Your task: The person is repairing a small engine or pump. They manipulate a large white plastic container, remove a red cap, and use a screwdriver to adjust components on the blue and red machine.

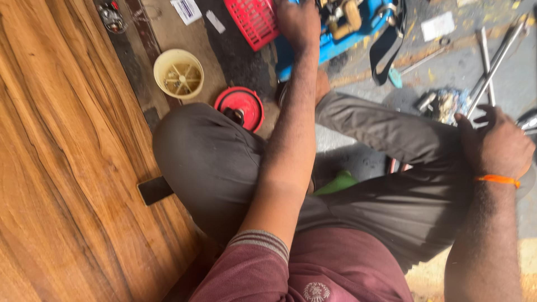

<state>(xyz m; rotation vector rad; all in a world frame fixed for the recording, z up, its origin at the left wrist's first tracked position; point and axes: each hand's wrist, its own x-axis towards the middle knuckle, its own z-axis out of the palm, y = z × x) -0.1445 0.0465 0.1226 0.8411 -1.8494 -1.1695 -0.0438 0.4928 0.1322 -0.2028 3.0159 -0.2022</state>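
At the far edge of the workshop floor (458,67), the blue machine (335,33) is pressed by the left hand (298,22), laid on it beside the red basket (254,19); its fingers are hidden. The right hand (498,142) rests half-curled on the knee, holding nothing. A steadying step is judged; a tool from the metal rods (495,59) would be needed next.

The left hand (297,22) reaches forward over the knees to the machine (341,28) at the top, with the basket (253,19) just left of it. The right hand (495,146) rests on the right knee (403,131), the rods (495,61) beyond it on the floor. The disc (241,106) lies before the left knee (196,151), the cup (178,74) to its left. The phone (155,190) lies left of that knee, at the edge of the board (67,168)
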